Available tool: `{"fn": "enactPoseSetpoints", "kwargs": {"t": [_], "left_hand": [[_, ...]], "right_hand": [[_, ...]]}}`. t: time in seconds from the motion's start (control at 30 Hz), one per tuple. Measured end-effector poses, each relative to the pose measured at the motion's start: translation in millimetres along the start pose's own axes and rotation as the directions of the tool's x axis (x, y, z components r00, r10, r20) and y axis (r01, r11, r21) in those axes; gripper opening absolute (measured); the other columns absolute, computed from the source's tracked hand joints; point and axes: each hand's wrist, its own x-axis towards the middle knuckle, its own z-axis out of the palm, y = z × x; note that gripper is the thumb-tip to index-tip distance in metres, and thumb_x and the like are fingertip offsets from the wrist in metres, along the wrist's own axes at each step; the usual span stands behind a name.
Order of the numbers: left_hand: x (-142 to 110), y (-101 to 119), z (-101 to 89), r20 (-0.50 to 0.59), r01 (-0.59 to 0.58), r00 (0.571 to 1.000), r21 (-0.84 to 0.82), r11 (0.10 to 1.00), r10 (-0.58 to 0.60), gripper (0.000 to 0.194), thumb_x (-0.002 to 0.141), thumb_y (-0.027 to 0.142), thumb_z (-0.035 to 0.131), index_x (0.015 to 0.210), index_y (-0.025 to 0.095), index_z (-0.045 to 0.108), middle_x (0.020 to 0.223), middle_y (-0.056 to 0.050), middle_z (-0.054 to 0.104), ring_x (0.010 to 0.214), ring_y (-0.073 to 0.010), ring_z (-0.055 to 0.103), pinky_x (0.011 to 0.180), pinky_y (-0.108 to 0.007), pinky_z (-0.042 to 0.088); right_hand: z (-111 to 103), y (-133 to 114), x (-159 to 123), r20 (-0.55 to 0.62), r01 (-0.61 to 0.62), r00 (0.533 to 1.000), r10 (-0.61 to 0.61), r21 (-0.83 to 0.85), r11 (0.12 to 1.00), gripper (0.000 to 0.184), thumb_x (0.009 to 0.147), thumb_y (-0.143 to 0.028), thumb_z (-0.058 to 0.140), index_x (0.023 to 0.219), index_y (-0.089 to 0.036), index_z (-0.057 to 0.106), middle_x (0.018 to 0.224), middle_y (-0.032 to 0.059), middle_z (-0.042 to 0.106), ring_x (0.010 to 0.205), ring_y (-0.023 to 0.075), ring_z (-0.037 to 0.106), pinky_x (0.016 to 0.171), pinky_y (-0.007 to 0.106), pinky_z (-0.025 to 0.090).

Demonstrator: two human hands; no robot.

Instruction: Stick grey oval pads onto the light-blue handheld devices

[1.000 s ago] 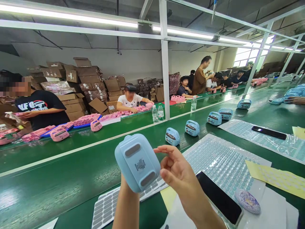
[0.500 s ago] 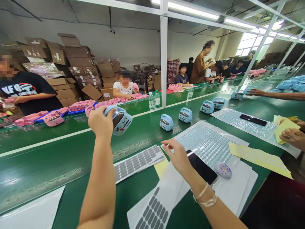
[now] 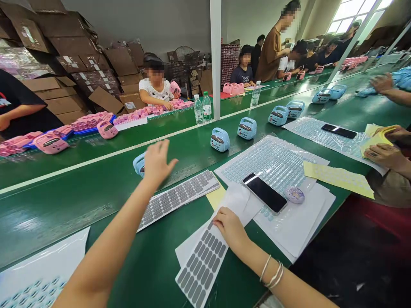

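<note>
Here the spread left hand (image 3: 158,161) hides a blue device (image 3: 138,164); the right hand (image 3: 230,227) presses a grey sticker sheet (image 3: 202,265).

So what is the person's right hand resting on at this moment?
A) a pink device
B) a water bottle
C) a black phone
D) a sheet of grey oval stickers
D: the right hand lies with its fingers down on the sheet of grey oval stickers near the table edge, while the black phone lies apart from it, further along the table.
</note>
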Motion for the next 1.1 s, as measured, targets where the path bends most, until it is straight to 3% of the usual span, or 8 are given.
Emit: {"fn": "enactPoseSetpoints", "kwargs": {"t": [0.03, 0.07, 0.1, 0.17, 0.33, 0.73, 0.93, 1.1], "left_hand": [[-14.6, 18.8, -1.0, 0.081, -0.222, 0.969, -0.126, 0.967, 0.233, 0.057, 0.089, 0.043, 0.064, 0.138, 0.017, 0.052, 0.139, -0.014, 0.058, 0.132, -0.0304, 0.047, 0.113, -0.047, 0.032], [-32.0, 36.5, -0.5, 0.193, -0.435, 0.842, -0.309, 0.846, 0.503, 0.058, 0.087, 0.048, 0.066, 0.136, 0.018, 0.053, 0.138, -0.012, 0.059, 0.128, -0.0293, 0.052, 0.11, -0.044, 0.036], [-51.0, 51.8, 1.6, 0.279, -0.511, 0.688, -0.471, 0.719, 0.67, 0.064, 0.082, 0.054, 0.071, 0.133, 0.019, 0.056, 0.135, -0.01, 0.062, 0.123, -0.0287, 0.055, 0.106, -0.043, 0.038], [-88.1, 71.8, 11.2, 0.332, -0.515, 0.575, -0.564, 0.646, 0.748, 0.074, 0.068, 0.063, 0.079, 0.127, 0.022, 0.06, 0.127, -0.006, 0.066, 0.116, -0.0266, 0.059, 0.102, -0.04, 0.042], [-132.4, 70.8, 42.6, 0.38, -0.413, 0.615, -0.59, 0.693, 0.69, 0.088, 0.06, 0.07, 0.079, 0.129, 0.02, 0.059, 0.14, -0.014, 0.057, 0.126, -0.0372, 0.05, 0.109, -0.053, 0.035], [-132.1, 63.5, 44.1, 0.443, -0.394, 0.651, -0.497, 0.774, 0.616, 0.095, 0.062, 0.079, 0.071, 0.144, 0.035, 0.05, 0.153, -0.012, 0.044, 0.137, -0.0444, 0.036, 0.115, -0.07, 0.016], [-133.2, 63.4, 44.3, 0.468, -0.385, 0.645, -0.483, 0.787, 0.603, 0.093, 0.064, 0.076, 0.071, 0.145, 0.036, 0.048, 0.155, -0.01, 0.042, 0.139, -0.0433, 0.036, 0.116, -0.071, 0.014], [-131.4, 65.0, 41.4, 0.482, -0.396, 0.622, -0.485, 0.78, 0.616, 0.095, 0.066, 0.077, 0.069, 0.147, 0.034, 0.045, 0.157, -0.013, 0.039, 0.14, -0.045, 0.033, 0.114, -0.075, 0.009]], "right_hand": [[1.3, 0.2, 1.1, 0.001, 0.003, 1.0, -0.003, 0.0, 1.0, 0.012, 0.093, -0.007, 0.065, 0.083, -0.013, 0.065, 0.092, 0.0014, 0.066, 0.089, 0.0171, 0.064, 0.083, 0.035, 0.057], [2.5, 0.0, 2.0, 0.0, 0.005, 1.0, -0.005, -0.001, 1.0, 0.012, 0.092, -0.007, 0.066, 0.082, -0.013, 0.065, 0.092, 0.0012, 0.066, 0.089, 0.0171, 0.065, 0.083, 0.035, 0.057], [3.6, -0.4, 2.5, -0.005, 0.002, 1.0, -0.002, -0.006, 1.0, 0.011, 0.092, -0.007, 0.068, 0.082, -0.013, 0.064, 0.092, 0.0013, 0.066, 0.09, 0.0175, 0.065, 0.083, 0.035, 0.058], [5.7, -2.2, 2.4, -0.023, -0.014, 1.0, 0.013, -0.022, 1.0, 0.009, 0.091, -0.008, 0.069, 0.084, -0.012, 0.064, 0.094, 0.002, 0.065, 0.093, 0.0189, 0.064, 0.084, 0.036, 0.057], [6.3, -6.2, 0.4, -0.02, -0.026, 0.999, 0.025, -0.055, 0.998, 0.009, 0.091, -0.009, 0.069, 0.084, -0.012, 0.063, 0.094, 0.0021, 0.065, 0.094, 0.0196, 0.064, 0.084, 0.037, 0.057], [11.9, -3.1, -9.2, -0.008, 0.0, 1.0, -0.001, -0.083, 0.997, 0.014, 0.094, -0.007, 0.064, 0.081, -0.013, 0.063, 0.093, 0.0026, 0.066, 0.092, 0.0183, 0.064, 0.083, 0.036, 0.057], [-21.9, -11.3, -10.1, -0.042, -0.017, 0.999, 0.02, 0.069, 0.997, 0.016, 0.09, -0.006, 0.068, 0.076, -0.013, 0.063, 0.083, -0.0007, 0.063, 0.08, 0.0153, 0.063, 0.076, 0.031, 0.056], [-45.0, -5.5, -46.7, -0.179, -0.069, 0.979, 0.094, 0.145, 0.987, 0.009, 0.092, -0.012, 0.061, 0.093, -0.017, 0.067, 0.118, 0.0106, 0.061, 0.104, 0.0257, 0.062, 0.083, 0.041, 0.056]]}}
